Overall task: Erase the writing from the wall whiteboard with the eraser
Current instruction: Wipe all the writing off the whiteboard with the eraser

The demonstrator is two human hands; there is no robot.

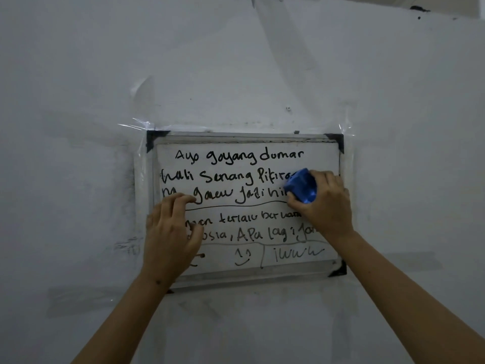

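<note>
A person's left hand [170, 232] lies flat against the lower left of a small whiteboard [246, 143] taped to a pale wall [78, 101], fingers spread and gripping nothing. Black handwriting [236, 156] fills the board. At its right edge, the right hand [325, 203] presses a blue eraser [301, 185], fingers clamped around it.

Pretty dim, flat grayish light overall. Glare on the clear tape [141, 125] at the whiteboard's [246, 270] top corners; wide-angle bending toward the edges.
</note>
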